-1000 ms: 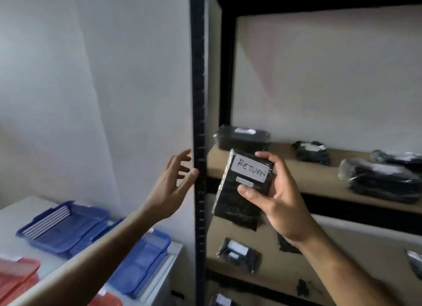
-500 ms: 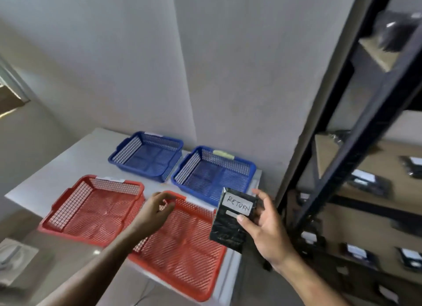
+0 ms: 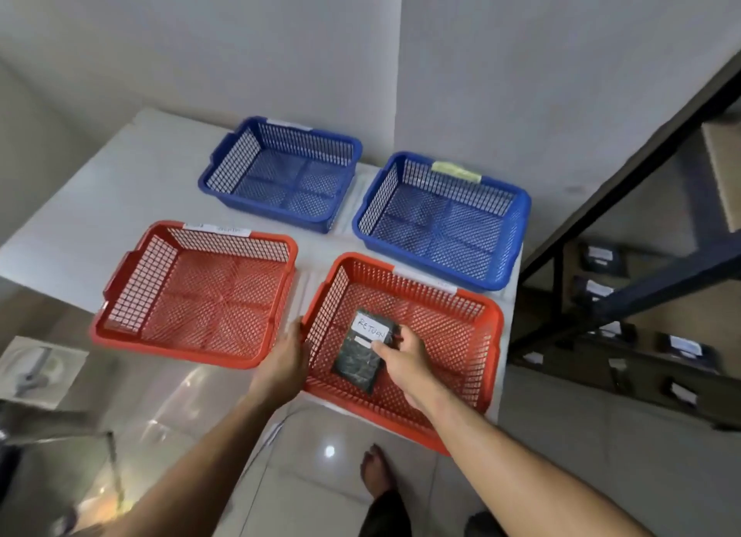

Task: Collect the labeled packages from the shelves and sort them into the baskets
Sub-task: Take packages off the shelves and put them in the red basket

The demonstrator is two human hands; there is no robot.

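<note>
The person has turned from the shelves (image 3: pixel 657 280) to the table (image 3: pixel 120 199), and the black package (image 3: pixel 361 360) (white label reading RETURN) that was held up in the air half a second ago now sits low inside the near right red basket (image 3: pixel 453 332). The right hand (image 3: pixel 401 354) pinches its edge, not yet letting go. The left hand (image 3: pixel 286 360) rests against that basket's left rim, fingers fairly straight, steadying it. Release looks imminent; this first package is nearly sorted.

Dim, soft indoor light; lamp glare on glossy floor (image 3: pixel 329 451); overall softness, wide-angle bending at edges.
</note>
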